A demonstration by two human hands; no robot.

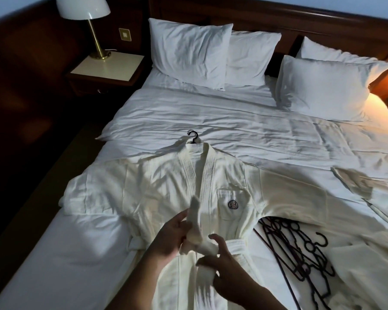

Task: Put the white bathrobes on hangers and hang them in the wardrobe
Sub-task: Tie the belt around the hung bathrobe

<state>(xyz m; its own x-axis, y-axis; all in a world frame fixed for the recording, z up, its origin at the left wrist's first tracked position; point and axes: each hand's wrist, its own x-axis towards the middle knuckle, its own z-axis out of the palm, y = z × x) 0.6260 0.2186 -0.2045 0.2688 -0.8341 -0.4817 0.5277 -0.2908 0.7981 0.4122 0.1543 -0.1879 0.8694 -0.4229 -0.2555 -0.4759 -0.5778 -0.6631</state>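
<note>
A white bathrobe (pixel 166 186) lies spread face up on the bed (pixel 233 121), with a dark logo on its chest pocket. The black hook of a hanger (pixel 193 137) sticks out above its collar. My left hand (pixel 173 233) grips one end of the robe's white belt (pixel 195 227), which stands up from my fingers. My right hand (pixel 224 262) holds the other part of the belt at the robe's waist. A second white bathrobe (pixel 367 253) lies crumpled at the right.
A pile of black hangers (pixel 300 253) lies on the bed right of my hands. Several white pillows (pixel 188 52) lean on the wooden headboard. A lamp (pixel 83 10) stands on the bedside table (pixel 108 66) at the far left. Dark floor runs along the bed's left side.
</note>
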